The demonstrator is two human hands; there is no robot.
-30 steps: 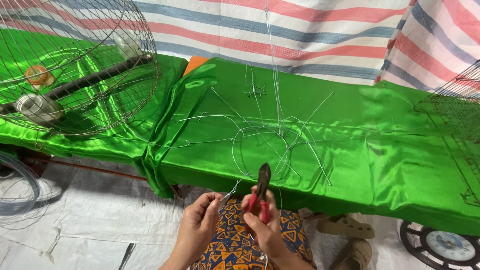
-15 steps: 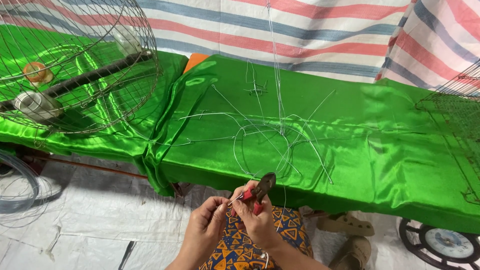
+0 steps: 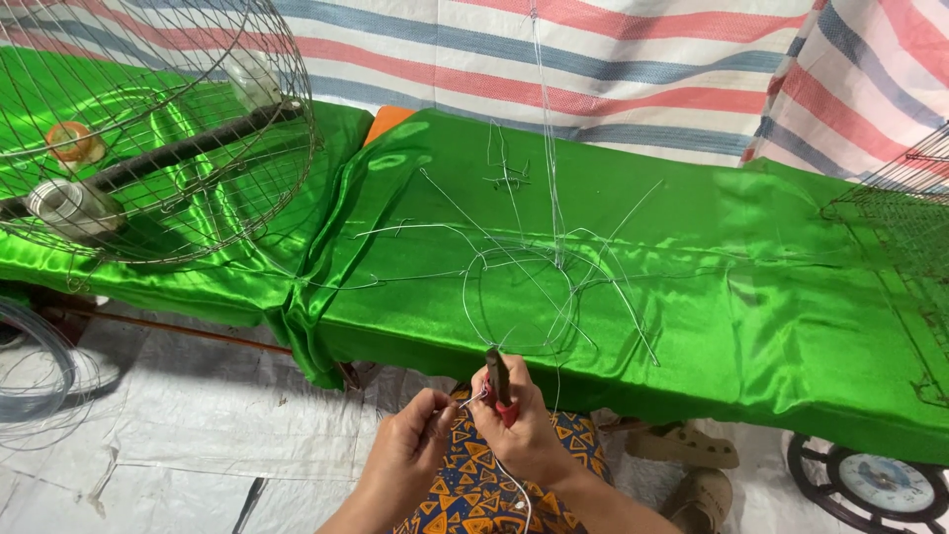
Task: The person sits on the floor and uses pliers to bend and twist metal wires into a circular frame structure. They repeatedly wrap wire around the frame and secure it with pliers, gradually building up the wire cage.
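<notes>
My right hand (image 3: 524,432) grips red-handled pliers (image 3: 497,381) with the jaws pointing up, just in front of the near edge of the table. My left hand (image 3: 407,450) pinches the end of a thin wire (image 3: 472,400) that runs to the pliers. Both hands hover over my lap, which is covered in orange and blue patterned cloth (image 3: 474,485). On the green satin cloth (image 3: 692,287) just beyond the hands lies a loose wire frame (image 3: 519,297) made of a ring and several long spokes.
A round wire cage (image 3: 148,129) with a black bar and tape rolls inside stands at the left. Another wire mesh piece (image 3: 905,218) lies at the right edge. A coil of wire (image 3: 40,376), sandals (image 3: 682,450) and a round clock-like disc (image 3: 880,485) are on the floor.
The pliers have swung from tilted back to upright. My left hand stays pinching the wire beside them.
</notes>
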